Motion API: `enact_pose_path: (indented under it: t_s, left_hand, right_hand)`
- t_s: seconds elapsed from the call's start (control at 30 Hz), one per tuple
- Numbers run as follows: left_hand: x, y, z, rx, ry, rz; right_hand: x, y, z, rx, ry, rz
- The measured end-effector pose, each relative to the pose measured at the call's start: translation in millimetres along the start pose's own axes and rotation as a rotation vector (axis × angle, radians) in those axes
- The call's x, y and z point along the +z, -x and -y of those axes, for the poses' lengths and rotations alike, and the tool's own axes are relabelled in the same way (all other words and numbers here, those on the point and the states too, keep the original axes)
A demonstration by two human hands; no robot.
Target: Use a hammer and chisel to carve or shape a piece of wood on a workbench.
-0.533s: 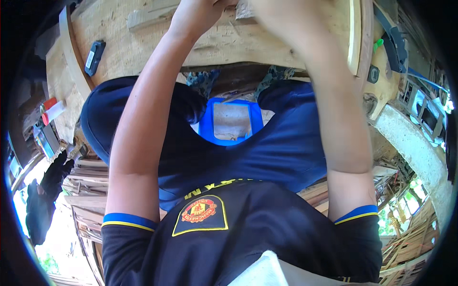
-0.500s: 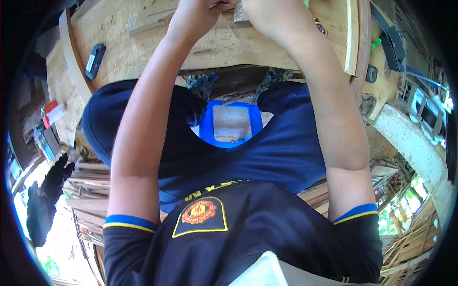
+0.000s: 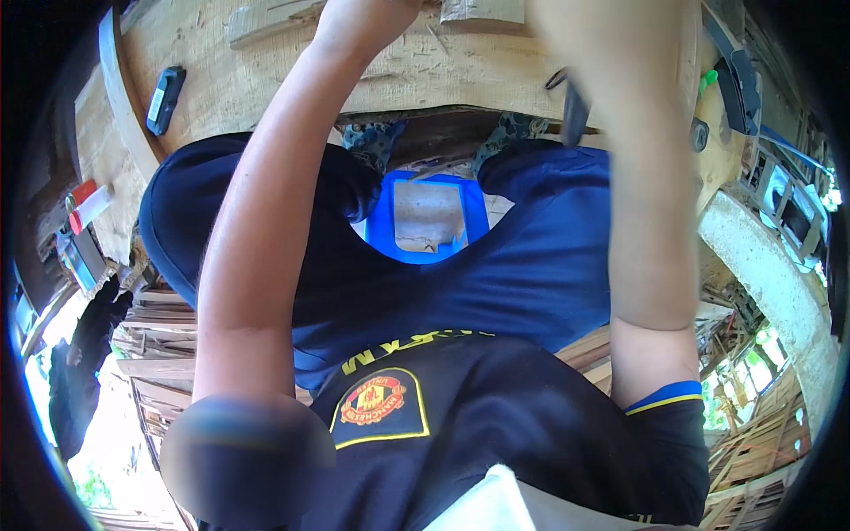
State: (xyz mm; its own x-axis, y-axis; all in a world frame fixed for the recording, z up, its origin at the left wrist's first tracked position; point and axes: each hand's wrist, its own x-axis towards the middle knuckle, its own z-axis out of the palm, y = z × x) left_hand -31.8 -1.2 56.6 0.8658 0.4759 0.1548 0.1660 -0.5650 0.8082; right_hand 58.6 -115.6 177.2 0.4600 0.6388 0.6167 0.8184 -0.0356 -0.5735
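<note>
- Sitting with knees spread at a broad wooden plank (image 3: 425, 84), a person in a black shirt (image 3: 531, 425) and dark trousers (image 3: 522, 239), both arms stretched out over the work.
- Left hand (image 3: 370, 22) above the plank, at the upper edge of view; fingers mostly cut off. Cannot tell whether they are spread, curled or gripping anything.
- Right hand (image 3: 606, 34) badly blurred and also cut at the upper edge. Cannot tell its state either.
- Pale wood block (image 3: 482, 11) lying on the plank between the two hands, far end out of view; a gap of bare plank separates it from the left hand.
- Dark slender thing (image 3: 576, 111) just beside the right forearm, overlapping the plank's near edge in view, a thin loop by its upper end. Cannot make out its kind, or whether it is held.
- Longer wood piece (image 3: 274, 25) flat on the plank, left of the left wrist.
- Farther left: black device (image 3: 166, 102) with a pale label, near a curved wooden strip (image 3: 128, 97).
- Blue frame (image 3: 476, 217) low down, seen between the knees.
- Right side: small green thing (image 3: 707, 81), rounded dark object (image 3: 700, 134) below it, curved concrete edge (image 3: 761, 257) nearer.
- Thin wood slats (image 3: 164, 327) heaped left of the left arm.
</note>
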Motion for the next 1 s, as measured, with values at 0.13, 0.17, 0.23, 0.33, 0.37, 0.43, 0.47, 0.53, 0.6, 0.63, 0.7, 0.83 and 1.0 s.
enact_pose_path:
  t_s: [0.13, 0.17, 0.23, 0.33, 0.37, 0.43, 0.47, 0.53, 0.6, 0.63, 0.7, 0.83, 1.0]
  left_hand:
    - [-1, -3, 25, 0.024, -0.157, 0.064]
    - [-6, -1, 24, 0.025, -0.118, 0.019]
    - [-3, -12, -12, -0.097, -0.009, 0.065]
    - [-32, -13, 26, -0.269, 0.73, 0.207]
    - [-18, -8, 46, -0.503, 0.341, -0.109]
    - [-13, -12, 46, -0.569, 0.39, -0.081]
    - [-15, -12, 46, -0.645, 0.422, -0.075]
    - [-12, -14, 34, -0.55, 0.412, -0.064]
    - [-18, -17, -2, -0.426, 0.324, 0.013]
    - [-16, -19, -6, -0.424, 0.328, 0.019]
    - [-11, -21, -12, -0.189, 0.37, 0.08]
    - [-11, -20, -15, -0.113, 0.05, 0.234]
    - [-11, -12, 4, -0.012, 0.053, 0.221]
  right_hand:
    - [38, 28, -44, 0.081, 0.36, 0.332]
    - [17, -4, -2, 0.366, 0.247, 0.43]
    - [-20, -29, 25, 0.685, 0.173, 0.514]
    - [-26, -28, 18, 0.618, 0.382, 0.38]
    - [-13, -14, 2, 0.545, 0.206, 0.359]
    - [-17, 0, -14, 0.559, 0.091, 0.367]
    - [-18, 5, -23, 0.561, 0.093, 0.359]
    - [-15, 18, -48, 0.183, 0.016, 0.062]
    - [-27, -1, -27, 0.397, 0.111, 0.198]
    - [-35, -9, -19, 0.604, 0.222, 0.331]
    - [-40, -7, -27, 0.579, 0.283, 0.298]
    - [-42, -4, -29, 0.589, 0.316, 0.288]
    - [-37, -1, -29, 0.553, 0.253, 0.261]
